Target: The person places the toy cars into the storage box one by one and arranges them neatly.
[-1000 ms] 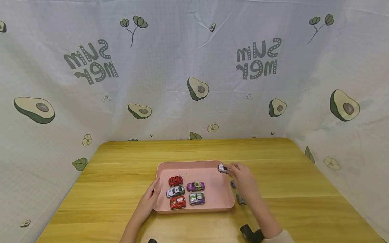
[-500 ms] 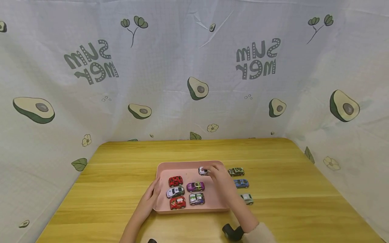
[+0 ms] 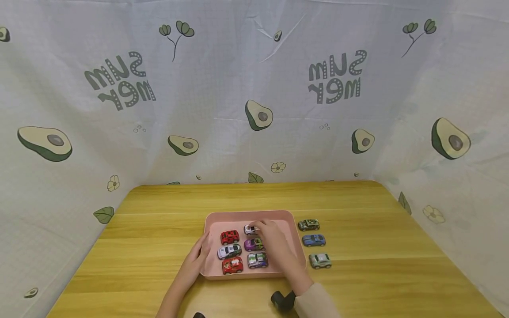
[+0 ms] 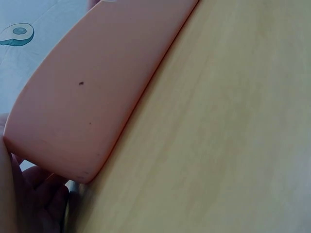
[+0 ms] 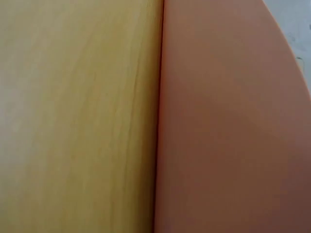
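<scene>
A pink tray stands on the table with several toy cars inside. My left hand grips its left wall; the left wrist view shows fingers around a corner of the tray. Over the tray, my right hand pinches a small white toy car behind the purple toy car. Left of these sit a red spotted car, a white car and a red car. A silver-green car is in front of the purple one. The right wrist view shows only tray wall and table.
Right of the tray, a camouflage car, a blue car and a pale green car stand in a column on the wooden table. A printed cloth hangs behind. A black device is at the right wrist.
My right hand has carried the white toy car left from the tray's back right corner to behind the purple car. My left hand has stayed on the tray.
</scene>
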A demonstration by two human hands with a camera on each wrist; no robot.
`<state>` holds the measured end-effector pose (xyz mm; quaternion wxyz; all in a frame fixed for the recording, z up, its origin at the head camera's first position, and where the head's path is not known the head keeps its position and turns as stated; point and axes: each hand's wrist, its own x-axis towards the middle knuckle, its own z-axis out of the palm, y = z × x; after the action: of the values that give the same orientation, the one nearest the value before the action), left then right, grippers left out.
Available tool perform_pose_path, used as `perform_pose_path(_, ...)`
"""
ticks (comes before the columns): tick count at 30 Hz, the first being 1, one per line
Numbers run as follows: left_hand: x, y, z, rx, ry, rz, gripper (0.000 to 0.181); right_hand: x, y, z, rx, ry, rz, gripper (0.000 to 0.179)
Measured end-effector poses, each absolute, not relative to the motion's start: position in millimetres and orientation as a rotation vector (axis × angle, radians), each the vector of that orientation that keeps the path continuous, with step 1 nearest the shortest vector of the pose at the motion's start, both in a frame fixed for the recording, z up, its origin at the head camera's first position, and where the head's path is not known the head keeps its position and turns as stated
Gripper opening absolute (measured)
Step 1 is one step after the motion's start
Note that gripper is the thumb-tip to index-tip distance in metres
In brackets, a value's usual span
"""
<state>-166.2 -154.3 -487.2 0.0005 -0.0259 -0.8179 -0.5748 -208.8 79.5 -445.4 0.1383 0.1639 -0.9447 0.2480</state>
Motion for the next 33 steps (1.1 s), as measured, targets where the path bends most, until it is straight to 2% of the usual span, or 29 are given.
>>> perform_pose_path(21,-166.2,-154.2,-488.7,-0.094,-2.557,-1.820,0.051,-217.7,71.9,-454.2,0.490,-2.826,0.635,0.018)
perform_pose_path(33,-167.0,-153.7,-487.0,-0.085,-2.575,-1.816,0.051,-213.8,76.3,-448.4,0.378,-2.782,0.679,0.021)
